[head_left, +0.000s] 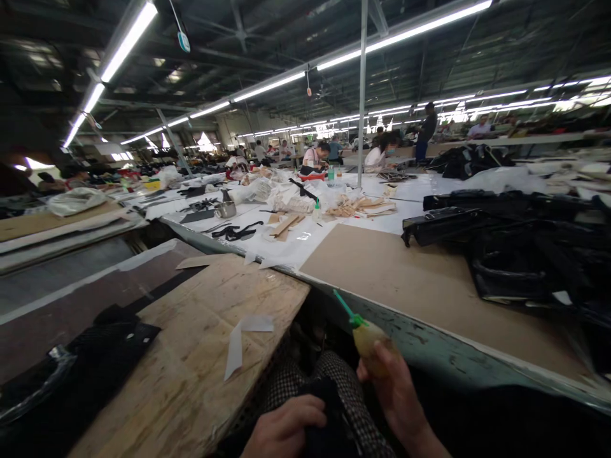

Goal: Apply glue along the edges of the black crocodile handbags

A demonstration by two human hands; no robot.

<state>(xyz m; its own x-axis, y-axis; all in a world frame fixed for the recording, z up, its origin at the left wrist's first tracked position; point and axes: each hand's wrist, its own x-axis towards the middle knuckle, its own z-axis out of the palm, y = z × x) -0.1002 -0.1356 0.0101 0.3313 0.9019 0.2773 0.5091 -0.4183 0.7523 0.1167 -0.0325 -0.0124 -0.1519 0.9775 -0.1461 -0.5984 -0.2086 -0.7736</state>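
My right hand [398, 391] is wrapped round a yellowish squeeze bottle [370, 340] with a long green nozzle. The bottle is raised above my lap, its nozzle tilted up and to the left. Low in the view, my left hand [289, 426] has its fingers curled over a black piece [329, 420] that looks like fabric or leather, resting on my checked trousers [341, 369]. The lower part of that piece is cut off by the frame edge.
At my left is a worn wooden board [205, 337] with white strips [235, 350] on it. A brown board [405, 273] lies on the long table ahead, beside a pile of black bags [515, 242]. A metal cup [225, 208] stands farther back. Other people work beyond.
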